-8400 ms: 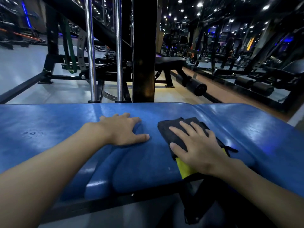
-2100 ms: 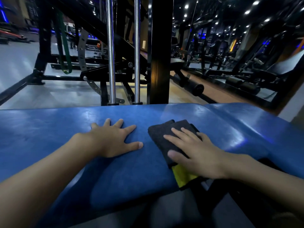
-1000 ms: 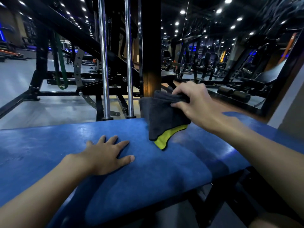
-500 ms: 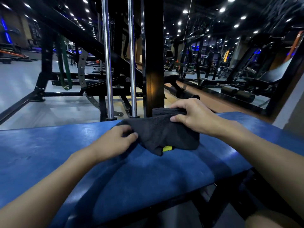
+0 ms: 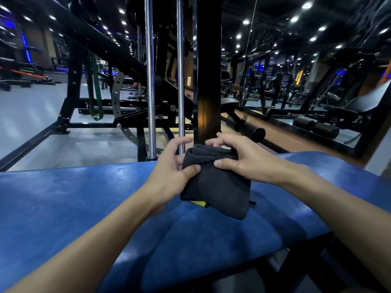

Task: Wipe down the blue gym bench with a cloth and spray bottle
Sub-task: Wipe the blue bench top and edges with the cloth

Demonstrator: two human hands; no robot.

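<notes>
- At far left we see the blue tabletop (image 5: 63, 197) of the gym bench running side to side across the view; its long axis lies left to right, with most of the bare padding stretching away to the left of both hands.
- Our left hand (image 5: 169, 172) sits just left of centre, fingers partly curled, its thumb pressed on the near left face of the cloth and its fingers reaching round the far side.
- The cloth (image 5: 215, 182) hangs between the two hands, folded and dark grey with a sliver of yellow at its lower edge; we judge its bottom fold is touching or just above the padding.
- Our right hand (image 5: 241, 159) closes over the cloth's top right edge, thumb in front, fingers hooked over the upper fold.
- Both hands are equally near the cloth, so either could carry it; we judge the next wipe would turn on setting the cloth flat and sweeping along the long axis.
- We count two hands, one cloth and one blue bench; no spray bottle is in view.
</notes>
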